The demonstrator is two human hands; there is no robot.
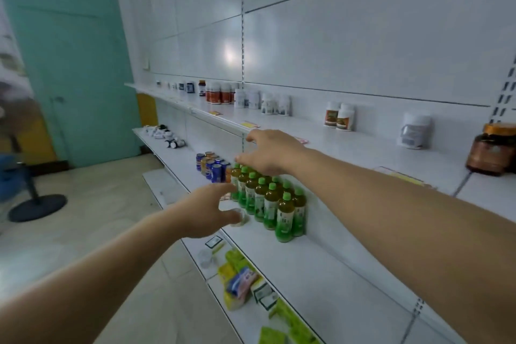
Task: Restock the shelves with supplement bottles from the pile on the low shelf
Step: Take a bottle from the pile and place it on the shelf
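A pile of small white and dark supplement bottles (164,135) lies on its side at the far left end of the middle shelf (321,260). Upright supplement bottles (251,98) stand along the top shelf (349,145), with an amber jar (492,149) at the right. My right hand (272,151) reaches forward, fingers spread and empty, over the top shelf's front edge. My left hand (208,211) is lower, fingers apart, in front of the middle shelf's edge, holding nothing that I can see.
Green-capped drink bottles (268,202) and blue cans (210,166) stand on the middle shelf near both hands. Green and yellow packets (240,279) lie on the bottom shelf. A fan base (37,207) stands on the floor at left, before a teal door (72,58).
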